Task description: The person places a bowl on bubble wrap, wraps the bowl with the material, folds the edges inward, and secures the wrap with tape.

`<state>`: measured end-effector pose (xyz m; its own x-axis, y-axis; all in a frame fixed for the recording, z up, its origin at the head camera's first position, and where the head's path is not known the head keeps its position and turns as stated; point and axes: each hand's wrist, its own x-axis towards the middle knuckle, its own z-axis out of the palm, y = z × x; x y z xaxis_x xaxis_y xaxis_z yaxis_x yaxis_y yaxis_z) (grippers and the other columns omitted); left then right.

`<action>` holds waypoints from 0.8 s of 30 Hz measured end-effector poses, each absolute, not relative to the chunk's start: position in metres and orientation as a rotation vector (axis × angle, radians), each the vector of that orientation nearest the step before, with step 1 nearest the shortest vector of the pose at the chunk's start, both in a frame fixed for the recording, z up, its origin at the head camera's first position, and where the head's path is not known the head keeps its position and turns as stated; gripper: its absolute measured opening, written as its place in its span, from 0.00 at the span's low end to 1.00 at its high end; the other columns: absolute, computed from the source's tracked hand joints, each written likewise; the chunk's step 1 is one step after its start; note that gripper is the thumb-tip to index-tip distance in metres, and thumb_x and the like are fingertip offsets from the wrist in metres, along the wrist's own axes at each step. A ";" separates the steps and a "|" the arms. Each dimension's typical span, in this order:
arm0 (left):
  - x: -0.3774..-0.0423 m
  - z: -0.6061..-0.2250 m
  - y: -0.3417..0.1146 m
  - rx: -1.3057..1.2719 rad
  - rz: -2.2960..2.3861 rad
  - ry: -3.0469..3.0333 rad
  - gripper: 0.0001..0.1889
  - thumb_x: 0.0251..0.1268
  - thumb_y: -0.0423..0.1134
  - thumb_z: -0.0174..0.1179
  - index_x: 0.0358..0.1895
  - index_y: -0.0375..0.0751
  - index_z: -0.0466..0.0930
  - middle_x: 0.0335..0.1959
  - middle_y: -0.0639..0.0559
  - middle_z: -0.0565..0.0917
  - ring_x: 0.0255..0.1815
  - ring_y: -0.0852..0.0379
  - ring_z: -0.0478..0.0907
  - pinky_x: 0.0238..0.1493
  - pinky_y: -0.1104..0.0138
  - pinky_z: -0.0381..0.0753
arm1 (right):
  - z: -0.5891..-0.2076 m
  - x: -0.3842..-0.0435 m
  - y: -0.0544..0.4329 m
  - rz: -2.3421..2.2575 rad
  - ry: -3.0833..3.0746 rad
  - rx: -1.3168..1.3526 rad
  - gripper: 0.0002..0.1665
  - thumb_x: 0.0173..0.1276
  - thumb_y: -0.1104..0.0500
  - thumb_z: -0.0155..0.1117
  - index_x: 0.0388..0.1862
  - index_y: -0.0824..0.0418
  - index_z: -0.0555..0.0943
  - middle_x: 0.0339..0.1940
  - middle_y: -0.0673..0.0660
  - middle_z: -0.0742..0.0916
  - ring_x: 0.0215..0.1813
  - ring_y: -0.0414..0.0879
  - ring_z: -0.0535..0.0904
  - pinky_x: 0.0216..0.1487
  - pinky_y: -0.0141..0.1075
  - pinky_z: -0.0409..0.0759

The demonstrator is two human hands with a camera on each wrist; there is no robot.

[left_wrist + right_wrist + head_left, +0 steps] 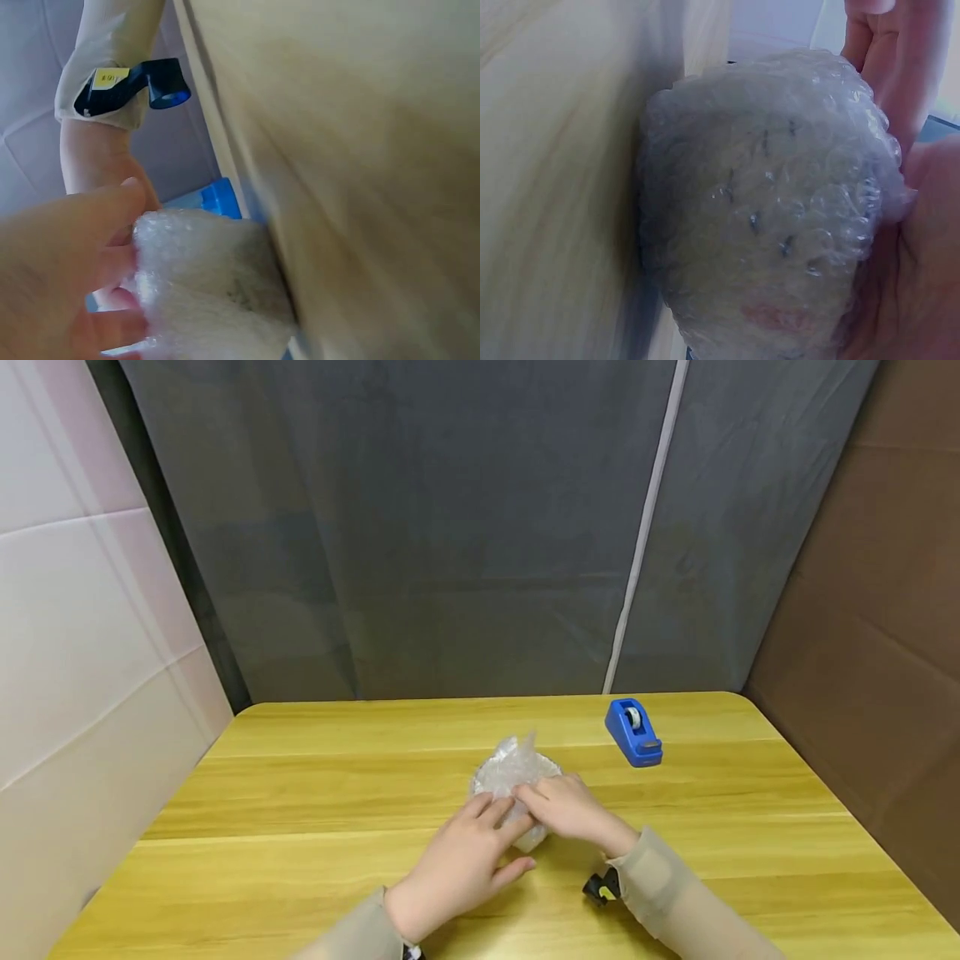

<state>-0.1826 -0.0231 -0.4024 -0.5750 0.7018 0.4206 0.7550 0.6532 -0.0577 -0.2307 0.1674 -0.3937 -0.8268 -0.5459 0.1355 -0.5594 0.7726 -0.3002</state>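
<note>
Right now, a bubble-wrapped bundle (516,767) stands on the wood-grained surface (337,802), just below and right of the centre of the head view. Crumpled film sticks up from its top. In the right wrist view it fills the middle of the frame, and short dark strokes and a faint reddish patch show through the clear bubbles.

From the lower left of the head view, the left hand (459,860) reaches over the bundle's near side, its fingers spread and mostly straight, the tips touching the wrap. From the lower right comes the right hand (572,810), its fingers bent over the top of the bundle close to the left fingertips; whether they pinch the film or only press it, I cannot tell. A black wrist mount (602,887) sits at the right cuff.

Toward the upper right of the surface, well apart from the hands, lies a blue tape dispenser (633,735) with a pale roll in it. A dark grey curtain (450,527) spans the upper middle of the frame.
</note>
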 end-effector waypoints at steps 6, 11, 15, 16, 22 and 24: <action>-0.187 -0.397 -0.018 -1.149 -0.098 -2.497 0.30 0.56 0.62 0.64 0.59 0.50 0.79 0.53 0.50 0.81 0.49 0.50 0.76 0.54 0.59 0.77 | -0.389 -0.232 0.167 0.775 -3.016 0.796 0.29 0.78 0.46 0.40 0.14 0.50 0.72 0.12 0.43 0.71 0.21 0.39 0.67 0.45 0.50 0.68; -0.192 -0.388 -0.012 -1.172 -0.069 -2.585 0.32 0.54 0.62 0.66 0.61 0.52 0.78 0.57 0.52 0.81 0.47 0.51 0.76 0.51 0.61 0.78 | -0.387 -0.233 0.173 0.900 -3.019 0.850 0.27 0.78 0.46 0.41 0.22 0.49 0.81 0.13 0.43 0.72 0.22 0.39 0.68 0.42 0.47 0.70; -0.199 -0.379 -0.008 -1.212 -0.081 -2.695 0.31 0.52 0.61 0.67 0.59 0.53 0.80 0.53 0.56 0.83 0.46 0.53 0.77 0.50 0.62 0.78 | -0.385 -0.235 0.179 1.031 -3.032 0.868 0.25 0.77 0.46 0.43 0.28 0.52 0.84 0.15 0.44 0.73 0.20 0.38 0.65 0.28 0.35 0.69; -0.201 -0.377 -0.007 -1.229 -0.087 -2.717 0.31 0.52 0.61 0.67 0.59 0.53 0.80 0.52 0.57 0.83 0.47 0.55 0.78 0.52 0.62 0.77 | -0.384 -0.235 0.180 1.055 -3.031 0.868 0.25 0.77 0.46 0.44 0.28 0.53 0.84 0.15 0.44 0.74 0.20 0.38 0.66 0.25 0.33 0.68; -0.210 -0.376 -0.002 -1.249 -0.051 -2.766 0.25 0.50 0.61 0.69 0.51 0.56 0.83 0.36 0.65 0.85 0.37 0.62 0.78 0.43 0.65 0.76 | -0.372 -0.232 0.184 0.938 -2.943 0.816 0.24 0.75 0.48 0.50 0.20 0.54 0.78 0.14 0.44 0.72 0.19 0.38 0.65 0.20 0.31 0.65; -0.211 -0.378 -0.001 -1.225 -0.015 -2.766 0.22 0.49 0.61 0.69 0.46 0.57 0.84 0.28 0.66 0.82 0.32 0.61 0.74 0.36 0.66 0.74 | -0.368 -0.230 0.183 0.859 -2.854 0.821 0.21 0.74 0.49 0.53 0.22 0.54 0.79 0.18 0.45 0.76 0.22 0.39 0.71 0.24 0.32 0.71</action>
